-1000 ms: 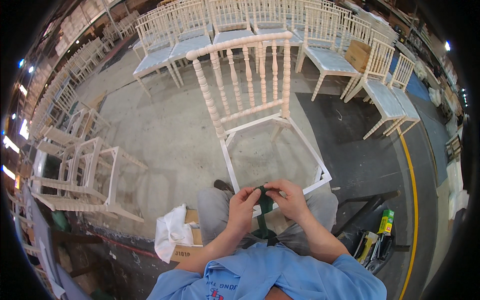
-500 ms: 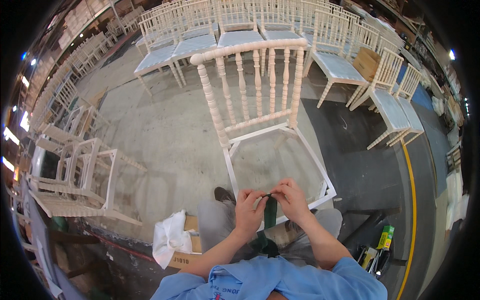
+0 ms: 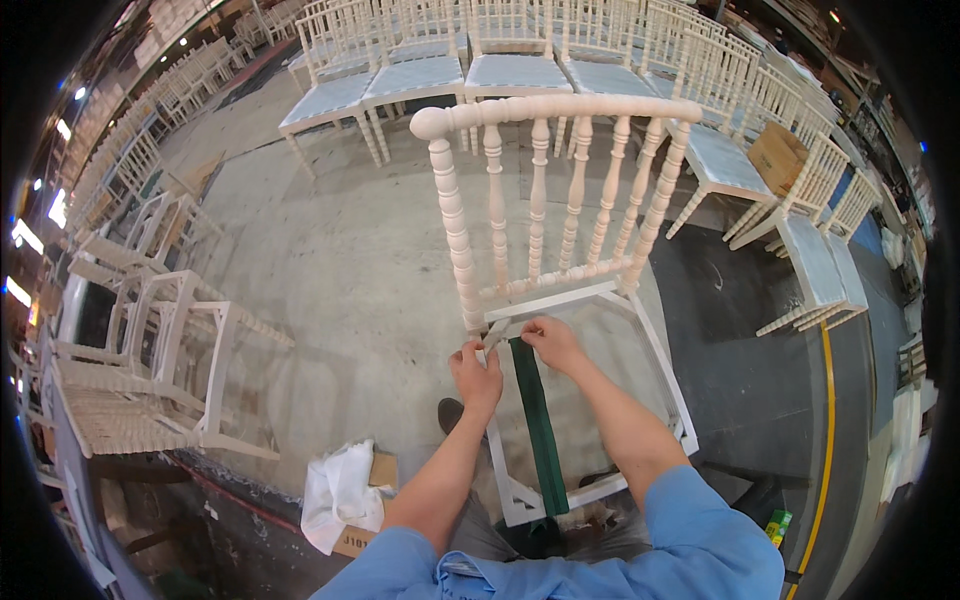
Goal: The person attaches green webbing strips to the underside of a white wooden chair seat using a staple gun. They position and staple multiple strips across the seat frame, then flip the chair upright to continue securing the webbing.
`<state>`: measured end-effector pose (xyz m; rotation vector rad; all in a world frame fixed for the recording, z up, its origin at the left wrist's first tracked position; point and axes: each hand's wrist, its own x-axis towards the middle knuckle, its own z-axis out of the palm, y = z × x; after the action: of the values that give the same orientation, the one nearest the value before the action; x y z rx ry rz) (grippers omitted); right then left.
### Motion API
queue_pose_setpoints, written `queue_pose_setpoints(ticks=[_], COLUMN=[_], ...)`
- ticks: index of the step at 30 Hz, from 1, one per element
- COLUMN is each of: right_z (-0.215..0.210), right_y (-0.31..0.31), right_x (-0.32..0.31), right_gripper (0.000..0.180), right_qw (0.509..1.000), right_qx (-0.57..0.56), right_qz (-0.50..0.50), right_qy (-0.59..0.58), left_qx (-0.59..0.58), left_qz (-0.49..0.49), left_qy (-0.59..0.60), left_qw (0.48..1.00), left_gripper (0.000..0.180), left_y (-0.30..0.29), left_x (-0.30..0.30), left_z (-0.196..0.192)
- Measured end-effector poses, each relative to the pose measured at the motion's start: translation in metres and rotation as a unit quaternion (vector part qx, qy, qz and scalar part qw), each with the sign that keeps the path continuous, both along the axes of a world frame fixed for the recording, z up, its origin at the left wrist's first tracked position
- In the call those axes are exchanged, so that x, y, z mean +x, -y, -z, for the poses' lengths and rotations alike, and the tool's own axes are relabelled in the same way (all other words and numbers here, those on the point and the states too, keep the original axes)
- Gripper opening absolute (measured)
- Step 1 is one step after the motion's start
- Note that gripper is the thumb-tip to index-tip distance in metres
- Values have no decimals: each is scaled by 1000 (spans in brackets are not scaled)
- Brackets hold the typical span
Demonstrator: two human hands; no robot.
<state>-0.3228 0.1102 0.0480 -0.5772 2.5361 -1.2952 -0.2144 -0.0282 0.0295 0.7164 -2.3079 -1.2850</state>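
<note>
In front of me stands an off-white chair [image 3: 565, 108] with turned spindles and an open seat frame [image 3: 662, 370] that has no panel in it. A dark green webbing strap [image 3: 540, 430] runs from the back rail of that frame across the opening to its front rail, and more of it bunches in my lap. My right hand [image 3: 555, 347] pinches the strap's far end near the back rail. Beside the back left corner, my left hand [image 3: 476, 375] is closed, fingertips against the frame; what they hold is hidden.
Rows of off-white chairs with pale seats [image 3: 515, 73] fill the background. Overturned chair frames [image 3: 170, 370] are stacked at left. A white cloth [image 3: 342, 495] lies by cardboard near my left elbow; a green and yellow box [image 3: 777, 527] sits at lower right.
Both hands have moved forward from the front of the seat frame to its back rail. The strap's end came along and now stretches across the opening. My hands have moved apart.
</note>
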Motion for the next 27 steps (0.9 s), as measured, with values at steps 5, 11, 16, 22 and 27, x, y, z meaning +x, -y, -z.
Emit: queue_pose_setpoints(ticks=[5, 11, 16, 22, 27], right_z=[32, 45, 46, 58, 65], right_y=[40, 60, 62, 60, 62], right_x=[-39, -50, -54, -66, -67], right_gripper=[14, 13, 19, 18, 20], right_qw=[998, 990, 989, 978, 979], right_qx=[49, 131, 131, 194, 180], right_qz=[4, 12, 14, 21, -19], right_qy=[-25, -57, -63, -73, -93], left_qx=[-61, -126, -109, -92, -115], left_qz=[55, 100, 96, 86, 79], left_qy=[-18, 66, 157, 182, 160], left_qw=[996, 985, 977, 975, 977], left_gripper=[49, 63, 59, 57, 58], left_y=[-1, 6, 6, 3, 4], left_x=[-9, -16, -21, -27, -20], left_z=[23, 22, 8, 6, 15])
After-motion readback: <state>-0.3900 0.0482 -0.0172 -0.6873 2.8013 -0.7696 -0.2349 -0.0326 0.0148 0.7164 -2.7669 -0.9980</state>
